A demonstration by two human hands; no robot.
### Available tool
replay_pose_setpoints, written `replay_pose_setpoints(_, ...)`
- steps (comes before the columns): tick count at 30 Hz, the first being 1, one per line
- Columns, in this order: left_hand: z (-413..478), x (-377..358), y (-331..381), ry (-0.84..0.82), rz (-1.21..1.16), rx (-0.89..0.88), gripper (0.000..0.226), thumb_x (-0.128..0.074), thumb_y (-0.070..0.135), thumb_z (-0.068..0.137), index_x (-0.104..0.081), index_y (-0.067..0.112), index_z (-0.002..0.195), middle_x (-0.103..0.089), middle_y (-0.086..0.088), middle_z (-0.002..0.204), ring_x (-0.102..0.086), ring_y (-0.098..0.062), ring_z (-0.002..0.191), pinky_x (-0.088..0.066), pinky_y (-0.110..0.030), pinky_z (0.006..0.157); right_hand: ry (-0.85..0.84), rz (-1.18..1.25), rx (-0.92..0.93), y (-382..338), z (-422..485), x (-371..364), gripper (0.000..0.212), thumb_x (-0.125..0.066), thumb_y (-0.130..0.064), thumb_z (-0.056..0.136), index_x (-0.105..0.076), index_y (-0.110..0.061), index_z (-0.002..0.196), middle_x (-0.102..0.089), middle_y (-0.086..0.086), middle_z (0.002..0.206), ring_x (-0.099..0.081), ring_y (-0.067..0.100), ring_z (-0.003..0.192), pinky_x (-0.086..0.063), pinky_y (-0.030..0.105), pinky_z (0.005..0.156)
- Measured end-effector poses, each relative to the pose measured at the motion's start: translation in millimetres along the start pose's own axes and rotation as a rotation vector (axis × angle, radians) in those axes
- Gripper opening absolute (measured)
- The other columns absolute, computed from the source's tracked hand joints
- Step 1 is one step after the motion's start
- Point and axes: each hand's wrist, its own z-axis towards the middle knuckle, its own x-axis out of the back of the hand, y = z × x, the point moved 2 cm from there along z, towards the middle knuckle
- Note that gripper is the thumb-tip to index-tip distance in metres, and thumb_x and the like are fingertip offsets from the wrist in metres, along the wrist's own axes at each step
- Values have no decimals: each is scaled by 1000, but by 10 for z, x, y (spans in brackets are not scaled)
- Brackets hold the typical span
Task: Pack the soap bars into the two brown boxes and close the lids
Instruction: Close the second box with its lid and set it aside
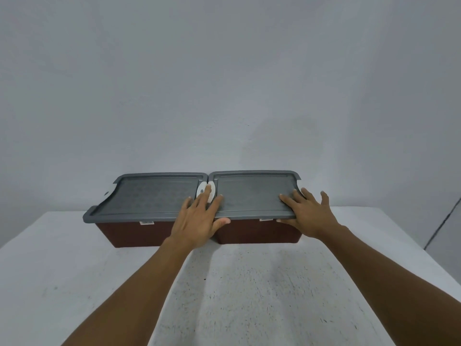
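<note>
Two brown boxes stand side by side at the far edge of the table, the left box [134, 233] and the right box [259, 232]. A grey lid lies flat on each: the left lid [149, 196] and the right lid [252, 193]. My left hand [197, 218] rests palm down over the seam between the lids, fingers spread, thumb under the right lid's front left rim. My right hand [309, 213] presses flat on the right lid's front right corner, thumb under the rim. White handle tabs [208, 192] show between the lids. No soap bars are visible.
The white table [237, 283] stretches from the boxes toward me, with both forearms across it. A plain grey wall [224, 83] rises directly behind the boxes. A dark line runs down the wall at the far right [441, 221].
</note>
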Motion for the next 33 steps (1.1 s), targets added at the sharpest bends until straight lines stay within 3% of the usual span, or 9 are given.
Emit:
replay_pose_setpoints(5, -22, 75, -18, -146, -63, -16, 78, -11, 69, 91, -9, 25, 154, -7, -13, 162, -10, -29, 149, -10, -50, 120, 12, -16, -83, -242, -89, 40, 61, -33, -61, 95, -25, -28, 145, -33, 0, 150, -29, 22, 140, -12, 65, 110)
replay_pose_setpoints(9, -297, 102, -89, -122, -17, -148, 76, -4, 65, 92, -7, 24, 155, -3, -8, 163, 0, -25, 150, 5, -49, 120, 102, 142, -140, -659, -315, 29, 60, -46, -47, 95, -24, -23, 146, -26, 4, 154, -18, 23, 146, -4, 63, 115)
replay_pose_setpoints(12, -709, 35, -193, 0, -75, -177, 76, 3, 62, 93, -7, 20, 155, -1, -4, 163, 6, -18, 150, 4, -44, 121, 252, 282, -128, -1080, -613, -53, 67, -45, -45, 95, -19, -22, 152, -11, 6, 162, -2, 25, 150, 0, 55, 119)
replay_pose_setpoints(14, -1044, -79, -248, 44, -115, -163, 69, -6, 59, 98, -17, 19, 153, -9, -4, 162, -1, -19, 150, -2, -44, 120, 307, 396, -110, -1366, -858, -147, 65, -45, -46, 95, -23, -25, 152, -8, 4, 163, -2, 22, 150, -4, 52, 120)
replay_pose_setpoints(16, -1370, -267, -323, 11, -177, -99, 68, -8, 61, 97, -26, 23, 151, -14, 0, 161, -10, -19, 149, -2, -44, 122, 179, 462, -110, -1658, -1087, -329, 61, -40, -50, 97, -21, -31, 152, -4, -2, 163, -1, 17, 150, -1, 46, 121)
replay_pose_setpoints(18, -1653, -472, -392, -83, -227, -36, 83, 5, 70, 88, -27, 26, 152, -9, 4, 162, -7, -17, 150, 6, -39, 119, 27, 479, -112, -1898, -1279, -531, 62, -28, -59, 96, -18, -34, 152, -4, -5, 163, -1, 14, 150, 2, 42, 120)
replay_pose_setpoints(22, -1952, -652, -465, -139, -266, 54, 92, 12, 70, 79, -21, 26, 153, -8, 5, 163, -5, -12, 149, 5, -30, 116, -13, 438, -105, -2044, -1411, -675, 81, 0, -69, 82, -25, -34, 150, -12, -7, 162, -7, 13, 150, 6, 40, 119)
replay_pose_setpoints(27, -1979, -681, -449, -121, -277, 80, 97, 18, 71, 76, -21, 27, 153, -10, 7, 162, -5, -10, 149, 6, -27, 116, -3, 421, -120, -2025, -1416, -653, 59, -23, -57, 97, -25, -34, 151, -13, -8, 162, -7, 12, 149, 7, 38, 118)
replay_pose_setpoints(33, -2001, -641, -411, -84, -290, 73, 93, 14, 69, 78, -26, 28, 152, -14, 9, 161, -10, -9, 148, 2, -27, 118, 26, 383, -117, -2022, -1381, -679, 57, -26, -55, 98, -26, -35, 151, -14, -9, 162, -10, 12, 149, 6, 37, 118)
